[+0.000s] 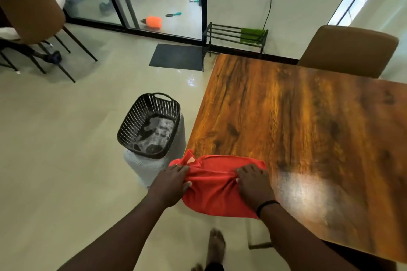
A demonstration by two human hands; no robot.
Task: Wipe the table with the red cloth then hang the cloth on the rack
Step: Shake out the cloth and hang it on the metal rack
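Note:
The red cloth (217, 191) lies bunched over the near left corner of the wooden table (308, 130), part of it hanging off the edge. My left hand (170, 183) pinches the cloth's left side, off the table's corner. My right hand (255, 185) grips a fold on the cloth's right side, resting on the tabletop; a black band circles that wrist. The black metal rack (222, 36) stands on the floor against the far wall, beyond the table, with a green cloth (251, 35) draped over its right end.
A dark perforated basket (149, 125) sits on a white stool left of the table. A brown chair (348, 50) stands at the table's far side, another chair (30, 13) at far left. A dark mat (176, 57) lies before the glass door. My bare foot (217, 246) is below.

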